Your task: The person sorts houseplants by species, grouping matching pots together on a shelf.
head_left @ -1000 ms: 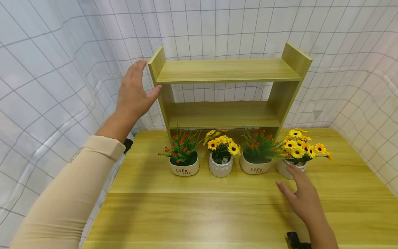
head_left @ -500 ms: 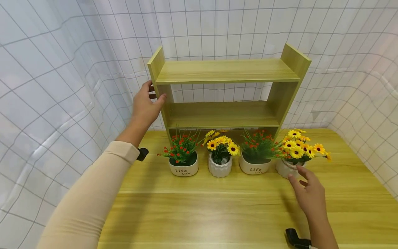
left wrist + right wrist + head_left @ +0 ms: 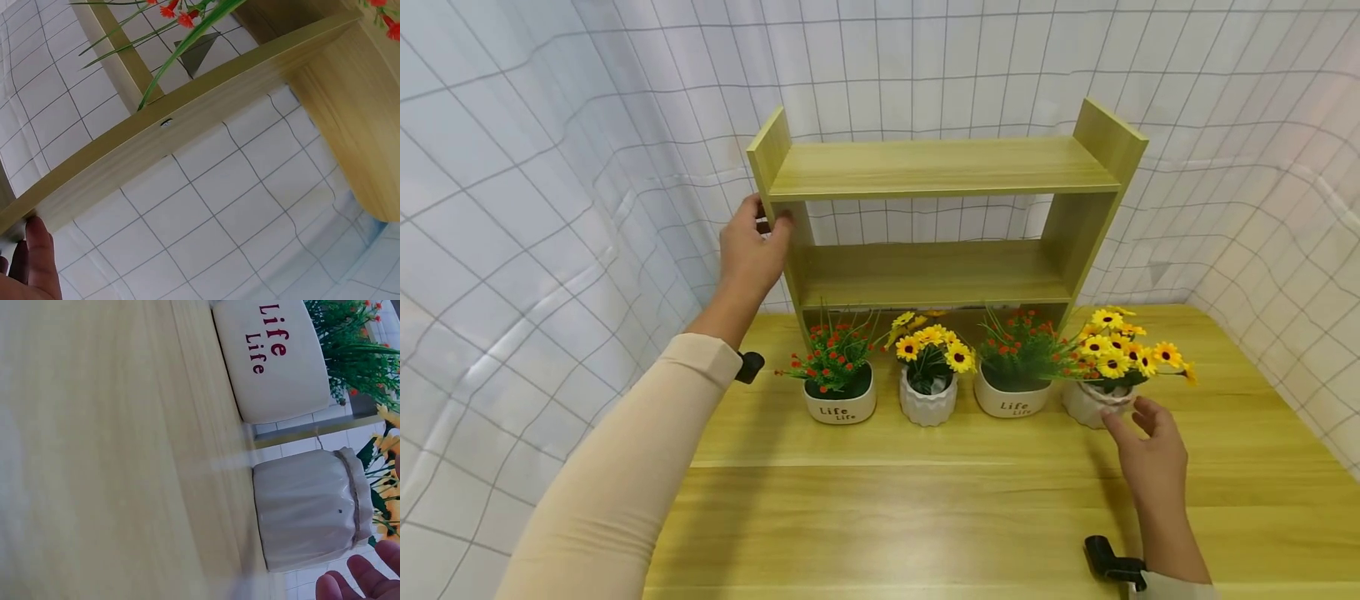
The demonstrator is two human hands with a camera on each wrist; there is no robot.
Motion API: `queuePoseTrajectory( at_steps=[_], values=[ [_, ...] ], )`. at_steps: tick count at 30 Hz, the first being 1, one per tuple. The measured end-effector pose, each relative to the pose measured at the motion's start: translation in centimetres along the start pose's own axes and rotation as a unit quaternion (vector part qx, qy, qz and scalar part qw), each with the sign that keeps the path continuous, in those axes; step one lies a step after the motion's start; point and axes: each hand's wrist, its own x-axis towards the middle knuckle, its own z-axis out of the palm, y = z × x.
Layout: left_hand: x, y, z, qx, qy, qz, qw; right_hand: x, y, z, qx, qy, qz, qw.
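Note:
My left hand (image 3: 752,250) grips the left side panel of a two-tier wooden desktop shelf (image 3: 943,167), thumb on the inner side and fingers around the outside. In the left wrist view, fingers (image 3: 40,256) reach the edge of that panel (image 3: 187,106). My right hand (image 3: 1153,454) is just in front of the rightmost white pot (image 3: 1086,404) of yellow sunflowers (image 3: 1116,354), its fingers loosely bent with nothing between them. The right wrist view has the fingertips (image 3: 362,572) beside the pot's gathered rim (image 3: 353,494).
In a row before the shelf stand an oval "Life" pot with red flowers (image 3: 841,407), a ribbed white pot (image 3: 928,404) with yellow flowers and another "Life" pot (image 3: 1013,400). They stand on a wooden table (image 3: 887,517). Checked curtain (image 3: 917,50) surrounds the table.
My left hand came down and inward from beside the shelf's top corner and took hold of the side panel. The right hand moved slightly right, its fingers bending beside the pot.

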Motion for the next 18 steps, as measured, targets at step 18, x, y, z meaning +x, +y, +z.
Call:
queuePoseTrajectory(
  at_steps=[18],
  values=[
    [0.1,-0.7,1.2,0.087,0.088,0.102,0.9871,2.5,0.4,1.6,0.075,0.008,0.043,0.9962]
  ],
)
